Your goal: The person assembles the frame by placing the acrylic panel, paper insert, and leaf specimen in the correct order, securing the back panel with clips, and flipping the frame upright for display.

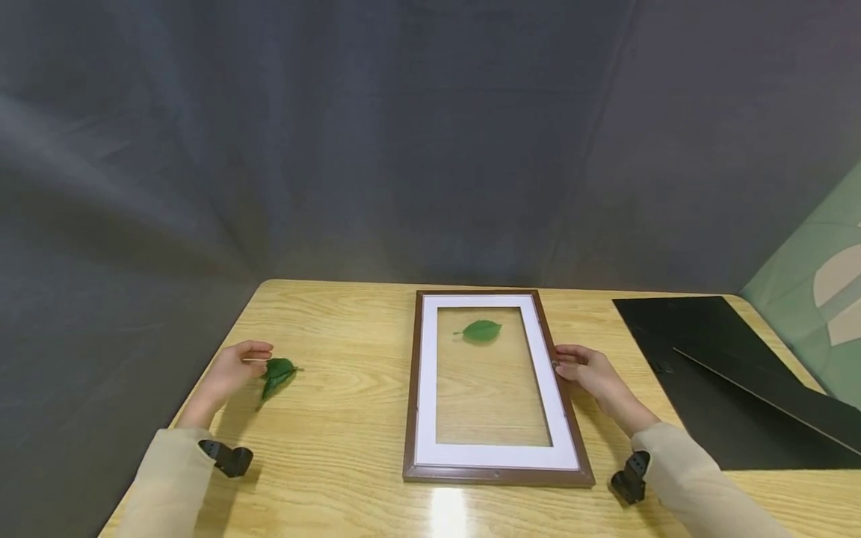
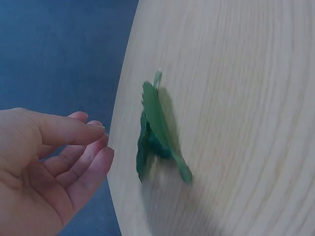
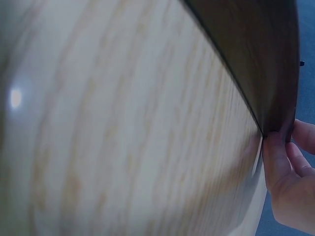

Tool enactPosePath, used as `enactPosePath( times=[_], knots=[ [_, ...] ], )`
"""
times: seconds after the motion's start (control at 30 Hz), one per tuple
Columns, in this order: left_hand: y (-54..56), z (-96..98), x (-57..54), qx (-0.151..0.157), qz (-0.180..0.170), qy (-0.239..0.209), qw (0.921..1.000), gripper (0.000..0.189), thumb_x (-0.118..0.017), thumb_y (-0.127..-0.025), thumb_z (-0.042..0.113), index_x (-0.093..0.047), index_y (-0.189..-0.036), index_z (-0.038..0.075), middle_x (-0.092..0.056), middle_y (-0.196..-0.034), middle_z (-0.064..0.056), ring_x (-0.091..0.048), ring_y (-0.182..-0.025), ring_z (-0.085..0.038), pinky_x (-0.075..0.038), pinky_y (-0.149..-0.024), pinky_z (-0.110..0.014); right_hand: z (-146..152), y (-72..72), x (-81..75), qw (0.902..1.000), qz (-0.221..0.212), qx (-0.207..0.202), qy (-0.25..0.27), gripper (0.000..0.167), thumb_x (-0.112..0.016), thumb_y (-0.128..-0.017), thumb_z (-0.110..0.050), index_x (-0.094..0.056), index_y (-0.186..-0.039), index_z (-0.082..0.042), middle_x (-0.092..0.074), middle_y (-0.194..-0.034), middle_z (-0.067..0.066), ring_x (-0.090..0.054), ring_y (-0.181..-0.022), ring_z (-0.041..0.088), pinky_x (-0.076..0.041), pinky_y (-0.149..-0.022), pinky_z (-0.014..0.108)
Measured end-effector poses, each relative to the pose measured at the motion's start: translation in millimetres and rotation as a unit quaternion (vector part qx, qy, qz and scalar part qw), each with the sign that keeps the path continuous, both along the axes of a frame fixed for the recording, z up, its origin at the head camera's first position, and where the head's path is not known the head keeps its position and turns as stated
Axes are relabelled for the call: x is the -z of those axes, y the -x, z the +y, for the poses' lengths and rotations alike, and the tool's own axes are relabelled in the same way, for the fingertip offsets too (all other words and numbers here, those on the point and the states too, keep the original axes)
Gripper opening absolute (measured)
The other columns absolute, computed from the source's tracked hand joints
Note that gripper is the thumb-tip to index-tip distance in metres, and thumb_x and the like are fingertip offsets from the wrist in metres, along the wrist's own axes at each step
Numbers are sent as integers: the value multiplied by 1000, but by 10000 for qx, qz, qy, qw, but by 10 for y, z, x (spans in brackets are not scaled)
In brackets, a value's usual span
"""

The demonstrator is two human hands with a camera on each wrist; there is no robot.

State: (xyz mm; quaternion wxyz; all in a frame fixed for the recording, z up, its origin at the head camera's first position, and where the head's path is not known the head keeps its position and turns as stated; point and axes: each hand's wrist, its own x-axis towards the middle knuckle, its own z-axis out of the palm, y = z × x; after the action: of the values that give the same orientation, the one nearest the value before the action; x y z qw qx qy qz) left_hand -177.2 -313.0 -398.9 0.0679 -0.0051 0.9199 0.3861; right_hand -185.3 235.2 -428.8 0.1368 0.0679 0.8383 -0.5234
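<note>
A brown picture frame with a white mat lies on the wooden table, a single green leaf showing inside the mat's opening. My right hand pinches the frame's right side; in the right wrist view its thumb and fingers are on either side of the brown edge. Over at the table's left, two green leaves lie overlapping, one tilted across the other in the left wrist view. Beside them hovers my left hand, fingers loosely bent with a gap to the leaves and nothing held.
At the right of the table lies a black backing board, with a raised black flap slanting across it. A dark curtain hangs behind the table and along its left side. A green patterned cloth shows at far right.
</note>
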Motion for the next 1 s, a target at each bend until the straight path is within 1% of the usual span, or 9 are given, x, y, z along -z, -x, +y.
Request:
enactPosePath(
  times=[0.13, 0.27, 0.43, 0.57, 0.63, 0.7, 0.8, 0.93, 1.0],
  knots=[
    [13, 19, 25, 7, -89, -118, 9999, 42, -51, -93, -3, -43, -132, -16, -51, -127, -37, -54, -116, -47, -56, -86, -40, 30, 1, -9, 10000, 54, -44, -27, 50, -49, -97, -6, -33, -141, 12, -40, -140, 33, -51, -123, 36, -55, -90, 26],
    [40, 113, 68, 83, -247, -121, 9996, 41, -51, -93, 0, -45, -132, -14, -52, -128, -35, -53, -117, -45, -53, -91, -44, 45, 0, -14, 9999, 74, -69, -11, 50, -49, -97, -5, -33, -141, 12, -40, -140, 33, -52, -121, 33, -55, -87, 22],
    [99, 218, 167, 134, -201, -40, 9997, 40, -53, -90, -3, -48, -127, -16, -54, -126, -34, -53, -115, -46, -53, -91, -44, 36, -4, -15, 10000, 16, -41, -3, 50, -49, -97, -6, -33, -141, 11, -40, -141, 33, -50, -123, 36, -54, -89, 25],
    [154, 231, 245, 125, -236, -88, 9996, 40, -55, -89, -3, -49, -127, -15, -54, -127, -34, -52, -116, -45, -51, -95, -45, 24, -4, -9, 10000, 34, -48, 23, 50, -49, -97, -6, -32, -142, 11, -40, -141, 33, -50, -123, 35, -54, -88, 24],
    [167, 229, 260, 171, -328, -140, 9992, 41, -55, -89, -2, -48, -128, -14, -53, -129, -33, -51, -118, -45, -48, -97, -48, 18, -4, -6, 10000, 60, -66, 35, 50, -49, -97, -5, -32, -141, 12, -40, -141, 33, -51, -122, 34, -54, -87, 22],
    [175, 233, 269, 213, -360, -106, 9991, 41, -57, -90, -1, -49, -128, -13, -53, -129, -32, -51, -117, -44, -48, -98, -48, 13, -3, -5, 10000, 65, -64, 32, 50, -49, -97, -5, -33, -141, 11, -40, -140, 33, -51, -122, 33, -54, -86, 21],
    [185, 251, 276, 243, -336, 6, 9991, 41, -59, -89, 1, -51, -127, -11, -54, -128, -31, -52, -114, -42, -47, -96, -48, 10, -4, -1, 9999, 83, -87, 11, 50, -49, -97, -5, -33, -141, 12, -40, -140, 33, -51, -122, 35, -54, -87, 22],
    [201, 306, 298, 242, -183, 82, 9995, 37, -60, -89, 2, -54, -124, -10, -58, -124, -29, -55, -108, -38, -49, -92, -46, 25, -3, -2, 9999, 105, -115, -28, 50, -48, -97, -5, -32, -141, 12, -40, -140, 33, -49, -124, 38, -54, -88, 24],
    [206, 340, 310, 206, -106, 92, 9997, 34, -59, -89, 1, -56, -122, -9, -60, -121, -29, -56, -106, -36, -49, -91, -45, 34, -2, -3, 9998, 112, -127, -38, 50, -48, -97, -5, -32, -141, 12, -39, -140, 33, -49, -124, 38, -54, -88, 24]
  ],
)
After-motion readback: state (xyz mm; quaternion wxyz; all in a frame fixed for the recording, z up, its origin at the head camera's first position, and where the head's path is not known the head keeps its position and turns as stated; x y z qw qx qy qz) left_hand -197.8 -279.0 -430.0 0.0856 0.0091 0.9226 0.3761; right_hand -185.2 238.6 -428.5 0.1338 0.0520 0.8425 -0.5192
